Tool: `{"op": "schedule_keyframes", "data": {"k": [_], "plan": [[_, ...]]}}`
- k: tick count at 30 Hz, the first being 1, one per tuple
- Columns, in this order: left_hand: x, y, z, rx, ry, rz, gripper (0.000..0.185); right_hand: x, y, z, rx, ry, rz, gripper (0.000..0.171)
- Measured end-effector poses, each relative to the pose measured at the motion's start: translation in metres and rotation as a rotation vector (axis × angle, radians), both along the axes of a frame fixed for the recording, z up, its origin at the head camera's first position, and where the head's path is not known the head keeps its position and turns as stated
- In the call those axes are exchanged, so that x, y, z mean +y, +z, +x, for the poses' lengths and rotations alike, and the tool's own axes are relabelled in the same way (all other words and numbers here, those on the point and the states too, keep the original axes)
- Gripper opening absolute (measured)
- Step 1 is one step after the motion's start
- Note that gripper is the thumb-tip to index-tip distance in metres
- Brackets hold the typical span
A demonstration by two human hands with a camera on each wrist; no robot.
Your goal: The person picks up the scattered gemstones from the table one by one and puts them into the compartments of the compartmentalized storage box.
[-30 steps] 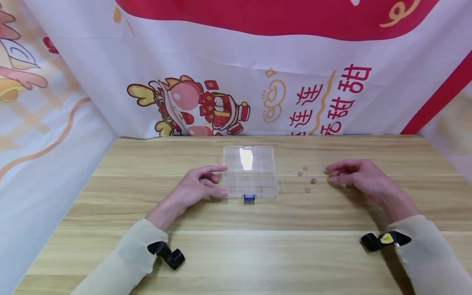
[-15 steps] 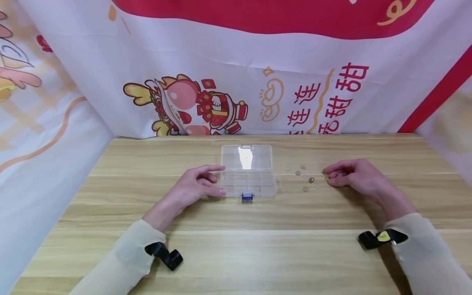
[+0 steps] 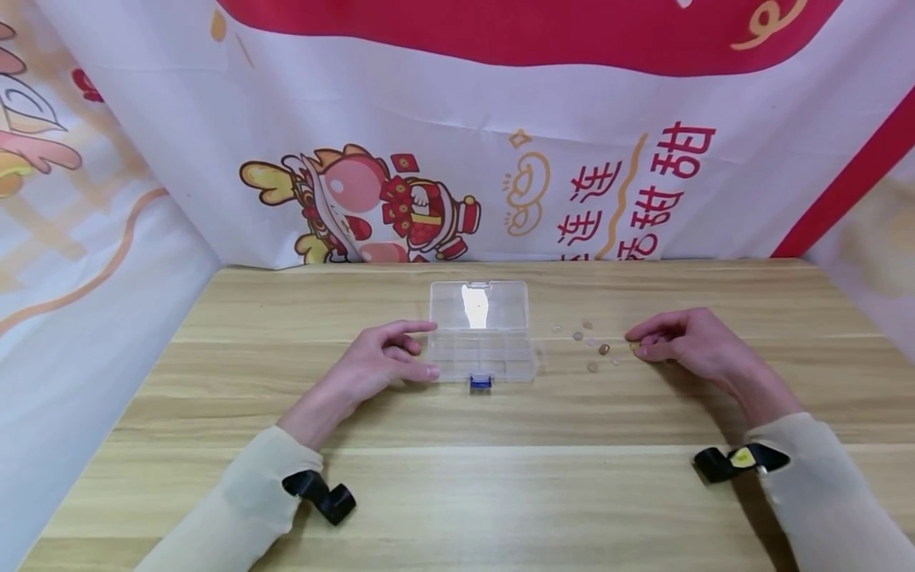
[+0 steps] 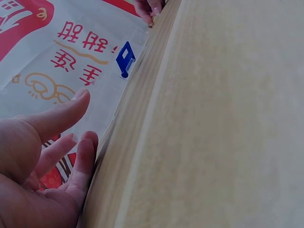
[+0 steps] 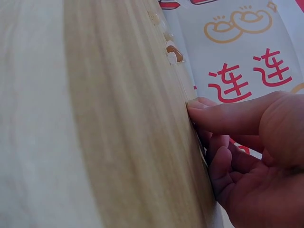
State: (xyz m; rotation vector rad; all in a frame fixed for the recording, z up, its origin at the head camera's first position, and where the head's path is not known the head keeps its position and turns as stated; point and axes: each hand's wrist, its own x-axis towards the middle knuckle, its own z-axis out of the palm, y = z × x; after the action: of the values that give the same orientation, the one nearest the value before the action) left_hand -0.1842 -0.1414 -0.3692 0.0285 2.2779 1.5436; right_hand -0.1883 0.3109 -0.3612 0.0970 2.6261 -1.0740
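Observation:
A clear plastic compartment box point(image 3: 483, 356) lies open on the wooden table point(image 3: 457, 492), its lid point(image 3: 479, 305) flat behind it and a blue latch point(image 3: 480, 382) at the front, also seen as the blue latch point(image 4: 125, 59). My left hand point(image 3: 386, 359) rests against the box's left side, index finger stretched toward the lid hinge and thumb touching the near corner. Several small beads point(image 3: 592, 346) lie scattered to the right of the box. My right hand point(image 3: 679, 342) sits just right of them, fingertips pinching a small yellow bead point(image 3: 634, 346) on the table. The right wrist view shows the thumb point(image 5: 199, 107) pressed to the wood and the beads point(image 5: 173, 52) beyond it.
A printed red and white cloth point(image 3: 457, 143) hangs behind and at both sides of the table. Black wrist cameras point(image 3: 325, 496) sit on both cream sleeves. My left hand point(image 4: 42, 156) has loosely extended fingers.
The right fingertips have drawn slightly left and closed on the yellow bead. The left hand and the box stay where they were.

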Motion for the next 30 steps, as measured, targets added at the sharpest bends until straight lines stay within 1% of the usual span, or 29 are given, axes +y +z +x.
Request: {"op": "schedule_keyframes", "data": {"k": [5, 18, 23, 30], "plan": [[-0.0014, 0.0005, 0.0004, -0.005, 0.001, -0.008, 0.068, -0.0008, 0.0007, -0.0005, 0.004, 0.01, 0.024, 0.035], [-0.0014, 0.0012, 0.0002, -0.035, -0.018, 0.039, 0.071, 0.0003, -0.002, 0.0013, 0.021, 0.013, 0.046, 0.032], [-0.0003, 0.0013, 0.0004, -0.037, -0.019, 0.037, 0.071, 0.0012, -0.003, 0.0028, 0.028, 0.018, 0.042, 0.032], [-0.0006, 0.0021, 0.0007, -0.04, -0.008, 0.039, 0.072, -0.0009, -0.0001, 0.0019, 0.034, 0.033, 0.059, 0.032]]}}
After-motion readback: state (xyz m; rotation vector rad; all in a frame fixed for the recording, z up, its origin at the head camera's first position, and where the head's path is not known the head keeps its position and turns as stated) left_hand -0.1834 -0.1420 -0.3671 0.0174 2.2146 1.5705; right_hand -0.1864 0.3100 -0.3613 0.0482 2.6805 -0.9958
